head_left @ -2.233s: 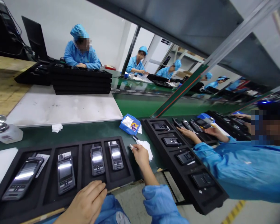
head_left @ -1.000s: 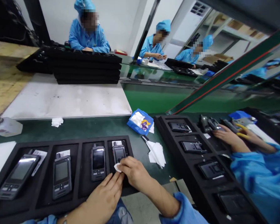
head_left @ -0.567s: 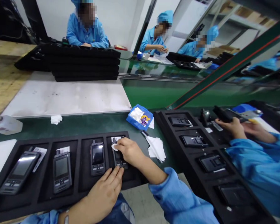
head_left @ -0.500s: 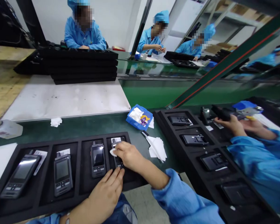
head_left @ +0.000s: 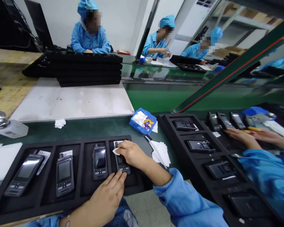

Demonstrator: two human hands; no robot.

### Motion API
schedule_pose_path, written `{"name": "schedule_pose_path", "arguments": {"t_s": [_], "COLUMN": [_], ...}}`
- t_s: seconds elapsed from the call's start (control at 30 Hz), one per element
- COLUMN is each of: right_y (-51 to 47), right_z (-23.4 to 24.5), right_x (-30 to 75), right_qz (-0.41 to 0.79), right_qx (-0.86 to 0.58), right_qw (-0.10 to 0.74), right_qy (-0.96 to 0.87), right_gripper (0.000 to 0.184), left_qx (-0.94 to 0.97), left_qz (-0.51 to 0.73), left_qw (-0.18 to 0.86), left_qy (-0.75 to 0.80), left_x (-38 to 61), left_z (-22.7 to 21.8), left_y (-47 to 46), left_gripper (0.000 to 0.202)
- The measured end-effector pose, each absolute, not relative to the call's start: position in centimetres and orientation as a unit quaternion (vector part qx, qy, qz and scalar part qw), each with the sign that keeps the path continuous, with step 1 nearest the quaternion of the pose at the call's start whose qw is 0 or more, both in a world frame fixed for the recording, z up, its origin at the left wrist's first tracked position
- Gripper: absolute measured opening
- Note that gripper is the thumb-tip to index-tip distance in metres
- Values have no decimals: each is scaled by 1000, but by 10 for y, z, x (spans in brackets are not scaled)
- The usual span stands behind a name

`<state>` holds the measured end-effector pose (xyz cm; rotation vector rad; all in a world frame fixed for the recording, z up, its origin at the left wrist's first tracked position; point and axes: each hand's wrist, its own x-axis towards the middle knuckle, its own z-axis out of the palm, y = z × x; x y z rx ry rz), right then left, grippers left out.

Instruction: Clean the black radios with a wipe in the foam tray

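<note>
In the rightmost compartment of a black foam tray [head_left: 79,171] lies a rugged handheld phone [head_left: 124,169], partly covered by my hands. My right hand [head_left: 132,155] pinches a small white wipe [head_left: 115,151] against the upper part of this phone. Fingers outstretched, my left hand [head_left: 106,197] rests at the phone's lower end, touching it. A second phone [head_left: 100,162] with a stubby antenna lies in the compartment to the left. Two more phones, one upright [head_left: 64,176] and one tilted [head_left: 25,175], fill the other compartments, with white labels behind them.
A blue bin [head_left: 142,126] with white wipes and purple packets stands beyond the tray, near folded white paper [head_left: 160,153]. A dispenser bottle [head_left: 14,128] is at left. Another black tray [head_left: 177,143] holds devices at right, beside a co-worker's hands [head_left: 245,138]. Stacked trays [head_left: 90,74] stand behind.
The view has shifted slightly. My right hand has moved a little, so more of the phone's keypad shows. The co-worker at right has put down the dark device, and several phones now stand there.
</note>
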<state>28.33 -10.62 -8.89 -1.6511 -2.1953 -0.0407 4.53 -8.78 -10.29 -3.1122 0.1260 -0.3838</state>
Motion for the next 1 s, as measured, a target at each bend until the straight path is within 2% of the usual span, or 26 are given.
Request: {"name": "schedule_pose_path", "arguments": {"t_s": [0.27,0.43,0.57,0.8,1.0], "right_y": [-136,-178,-177,-111,-138], "right_z": [-95,-97,-96,-91,-88], "right_x": [290,264,263,274,265], "right_qz": [-36,-12,-2,-22,3], "right_qx": [-654,-658,-669,-667,-596], "right_qw": [242,265,250,212,214], "right_qy": [-716,-705,-700,-714,-774], "right_gripper": [32,34,34,28,22], "left_qx": [-993,-993,-992,-992,-993], "left_qz": [-97,-98,-99,-92,-95], "left_qw": [-59,-59,-73,-81,-71], "left_qy": [25,28,24,19,20], "left_x": [44,45,45,44,45], "left_z": [-112,-108,-109,-115,-112], "left_y": [-92,-89,-89,-92,-91], "left_gripper": [50,48,48,47,45]}}
